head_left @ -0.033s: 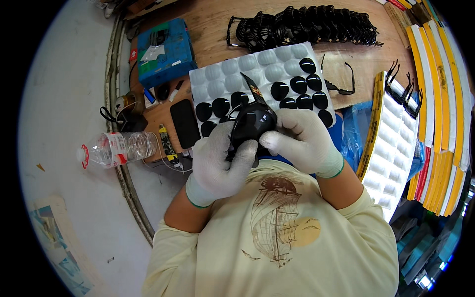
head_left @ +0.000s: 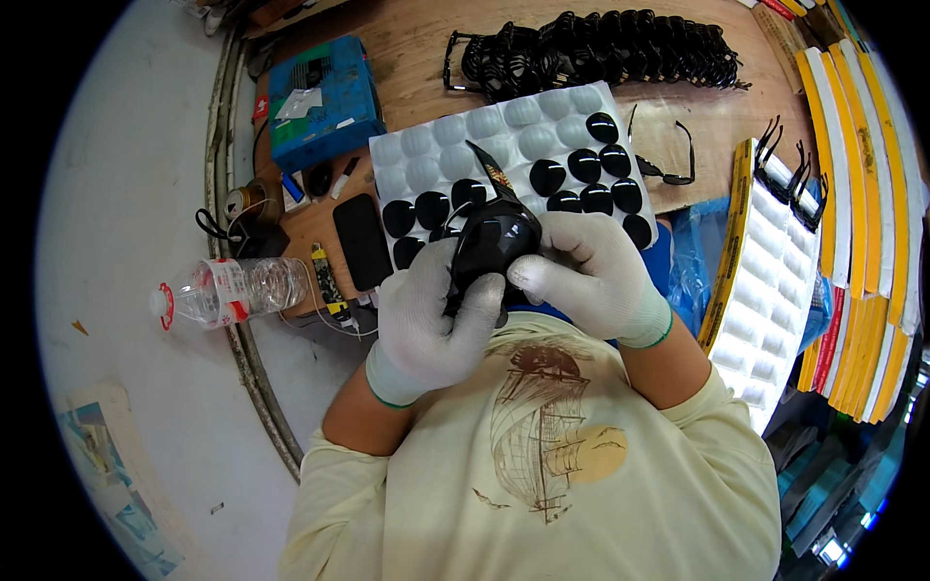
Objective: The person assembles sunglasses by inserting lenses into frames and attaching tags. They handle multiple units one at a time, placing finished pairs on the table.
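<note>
Close in front of my chest, both gloved hands hold a pair of black sunglasses [head_left: 498, 237]. One dark lens faces up, and a temple with a coloured pattern points away from me. My left hand [head_left: 421, 315] grips the left side, thumb bent against the lower edge. My right hand [head_left: 596, 276] pinches the right side, its thumb pressing close to the lens. The far side of the frame is hidden by my fingers. Just beyond lies a white moulded tray [head_left: 446, 136] with several loose dark lenses [head_left: 547, 177] in its pockets.
A long row of black frames [head_left: 601, 48] lies at the back, with single glasses [head_left: 668, 169] nearer. At left are a blue box [head_left: 325, 102], a phone [head_left: 361, 242] and a plastic bottle [head_left: 232, 290]. Another white tray [head_left: 765, 281] and stacked yellow-edged trays [head_left: 857, 174] stand right.
</note>
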Available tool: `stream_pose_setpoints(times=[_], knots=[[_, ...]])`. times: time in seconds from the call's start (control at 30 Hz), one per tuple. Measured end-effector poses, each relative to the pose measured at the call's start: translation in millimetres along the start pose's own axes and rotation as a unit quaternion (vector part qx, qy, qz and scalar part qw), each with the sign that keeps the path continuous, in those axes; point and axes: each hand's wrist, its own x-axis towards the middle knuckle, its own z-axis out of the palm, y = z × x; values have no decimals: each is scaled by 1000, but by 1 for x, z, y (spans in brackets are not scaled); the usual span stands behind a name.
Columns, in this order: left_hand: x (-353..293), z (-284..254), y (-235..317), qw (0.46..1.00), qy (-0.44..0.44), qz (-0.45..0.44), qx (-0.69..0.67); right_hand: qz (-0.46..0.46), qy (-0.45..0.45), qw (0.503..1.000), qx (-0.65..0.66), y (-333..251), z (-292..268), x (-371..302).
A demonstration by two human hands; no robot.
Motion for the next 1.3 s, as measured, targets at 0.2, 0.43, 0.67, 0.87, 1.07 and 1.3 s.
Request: stream_pose_setpoints(times=[0.2, 0.43, 0.67, 0.87, 1.07, 1.3], knots=[[-8, 21, -5, 995, 87, 33, 48, -93, 7, 996, -17, 4, -2, 6], [14, 31, 3, 997, 32, 18, 62, -121, 64, 987, -83, 12, -19, 4], [45, 50, 17, 995, -88, -7, 50, -103, 128, 985, -52, 24, -45, -12], [58, 84, 27, 993, -65, 56, 87, -153, 173, 971, -59, 23, -74, -25], [80, 91, 41, 969, -198, -99, -112, -101, 160, 975, 113, 37, -93, -35], [89, 99, 42, 938, -250, -177, -164, -16, 160, 971, 177, 28, -109, -47]])
